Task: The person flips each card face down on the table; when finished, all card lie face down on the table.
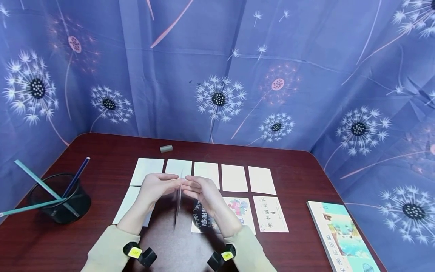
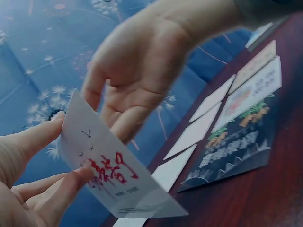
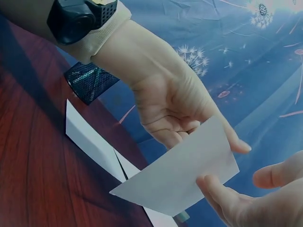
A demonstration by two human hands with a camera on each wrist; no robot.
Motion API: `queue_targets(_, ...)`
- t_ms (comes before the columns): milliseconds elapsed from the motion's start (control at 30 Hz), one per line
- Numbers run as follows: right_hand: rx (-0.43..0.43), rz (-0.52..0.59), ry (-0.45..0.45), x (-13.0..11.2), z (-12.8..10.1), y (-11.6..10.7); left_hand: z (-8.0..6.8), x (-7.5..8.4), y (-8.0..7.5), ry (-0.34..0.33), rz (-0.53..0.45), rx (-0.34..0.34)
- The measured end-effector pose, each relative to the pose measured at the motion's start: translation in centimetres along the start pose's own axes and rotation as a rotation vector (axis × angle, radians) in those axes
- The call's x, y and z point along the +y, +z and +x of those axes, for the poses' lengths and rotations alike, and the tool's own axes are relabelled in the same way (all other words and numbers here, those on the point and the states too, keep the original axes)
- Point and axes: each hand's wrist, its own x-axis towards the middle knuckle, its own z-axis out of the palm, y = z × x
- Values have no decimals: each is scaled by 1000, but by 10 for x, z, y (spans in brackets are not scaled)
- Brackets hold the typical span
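Above the dark red table (image 1: 299, 177), both hands meet around one card (image 1: 178, 206) held on edge. My left hand (image 1: 156, 187) pinches it between thumb and fingers (image 2: 33, 179); its printed face (image 2: 113, 175) has red characters and its back (image 3: 184, 175) is white. The right hand (image 1: 204, 194) stays relaxed, palm (image 2: 137, 71) facing the card, a fingertip (image 3: 208, 182) touching its lower edge and the thumb apart. Beneath the hands lie several blank white cards (image 1: 234, 177) in a far row, plus a dark printed card (image 1: 202, 221), a floral card (image 1: 239, 207) and a lettered card (image 1: 270, 213).
A black mesh pen cup (image 1: 59, 198) with several pencils stands at the left. A small grey cylinder (image 1: 166, 148) lies beyond the cards. An illustrated book (image 1: 343, 238) lies at the right edge. A blue dandelion curtain (image 1: 217, 75) closes off the back and sides.
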Motion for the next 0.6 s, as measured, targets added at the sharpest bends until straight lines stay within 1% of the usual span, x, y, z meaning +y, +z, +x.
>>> queue_targets(100,6,-4,-5,0,0,-1,0,-1,4,-3,6,20)
queue_targets(200,7,-8,-2,1,1,-2,0,-1,2,-11,13,-9)
queue_targets(333,-14,-17,9,1,1,-3,1,-2,-6,-28,22,-90)
queue_targets(433,-27,-33,24,1,1,-3,4,-5,-14,-24,20,-172)
queue_targets(600,-24,-54,54,6,3,-3,10,-12,-29,-18,34,-305)
